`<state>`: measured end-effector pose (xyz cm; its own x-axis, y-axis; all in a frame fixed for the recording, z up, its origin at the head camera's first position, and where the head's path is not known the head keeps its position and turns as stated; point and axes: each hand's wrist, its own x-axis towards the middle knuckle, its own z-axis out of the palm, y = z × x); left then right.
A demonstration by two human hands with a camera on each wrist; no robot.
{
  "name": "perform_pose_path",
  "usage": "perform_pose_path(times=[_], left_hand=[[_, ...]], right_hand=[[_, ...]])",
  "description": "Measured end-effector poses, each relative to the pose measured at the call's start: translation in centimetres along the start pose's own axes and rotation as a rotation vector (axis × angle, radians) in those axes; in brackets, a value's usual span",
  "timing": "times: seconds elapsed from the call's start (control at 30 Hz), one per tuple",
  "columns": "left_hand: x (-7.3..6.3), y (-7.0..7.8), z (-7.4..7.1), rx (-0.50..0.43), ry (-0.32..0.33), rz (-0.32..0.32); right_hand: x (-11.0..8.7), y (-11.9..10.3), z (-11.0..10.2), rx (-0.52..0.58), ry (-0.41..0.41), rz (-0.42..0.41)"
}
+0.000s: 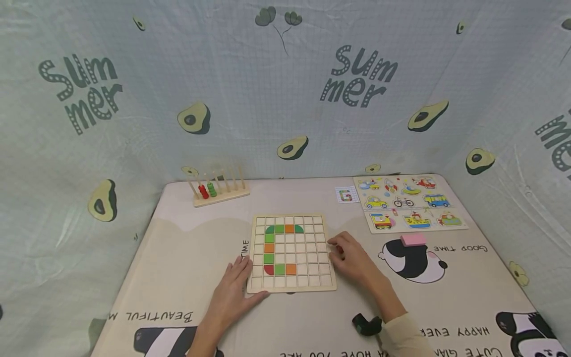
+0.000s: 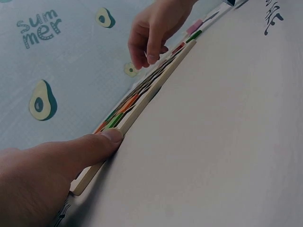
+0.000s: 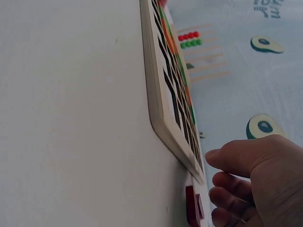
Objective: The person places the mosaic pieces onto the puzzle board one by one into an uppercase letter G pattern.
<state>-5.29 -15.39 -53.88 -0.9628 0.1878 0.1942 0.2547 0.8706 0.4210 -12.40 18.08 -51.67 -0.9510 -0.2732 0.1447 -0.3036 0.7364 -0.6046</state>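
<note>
A square wooden grid board (image 1: 314, 282) lies in the middle of the table. Green, orange and red tiles (image 1: 269, 248) sit in some of its squares, in a shape like a C. My left hand (image 1: 232, 292) rests at the board's near left corner, fingers extended along the left side. Its thumb (image 2: 111, 135) presses on the near edge in the left wrist view. Beside the right edge is my right hand (image 1: 354, 259), fingers loosely bent. In the right wrist view nothing shows between its thumb (image 3: 227, 153) and fingers.
A small card (image 1: 346, 195) with a coloured tile pattern lies behind the board, beside a vehicle picture puzzle (image 1: 419, 225). A pink block (image 1: 413, 240) is at right. Back left stands a peg rack (image 1: 223, 198) with red and green beads. Near my right wrist lies a black curved object (image 1: 367, 325).
</note>
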Motion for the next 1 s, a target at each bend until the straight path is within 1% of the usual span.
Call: perform_pose_path(times=[0.1,0.23,0.3,0.6,0.83,1.0], left_hand=[[0.0,0.0,0.0,0.000,-0.005,-0.003],[0.0,-0.1,0.0,0.001,-0.004,-0.006],[0.0,0.0,0.0,-0.002,-0.007,-0.008],[0.1,0.1,-0.1,-0.004,-0.018,-0.016],[0.0,0.2,0.0,-0.011,-0.014,-0.015],[0.0,0.2,0.0,-0.008,-0.009,-0.010]], right_hand=[[0.0,0.7,-0.2,-0.040,0.013,0.015],[0.0,1.3,-0.4,-0.084,0.007,0.064],[0.0,1.5,-0.5,-0.092,0.000,0.089],[-0.1,2.3,-0.9,-0.115,-0.007,0.145],[0.1,2.6,-0.8,-0.134,-0.014,0.149],[0.2,2.5,-0.7,-0.122,-0.025,0.147]])
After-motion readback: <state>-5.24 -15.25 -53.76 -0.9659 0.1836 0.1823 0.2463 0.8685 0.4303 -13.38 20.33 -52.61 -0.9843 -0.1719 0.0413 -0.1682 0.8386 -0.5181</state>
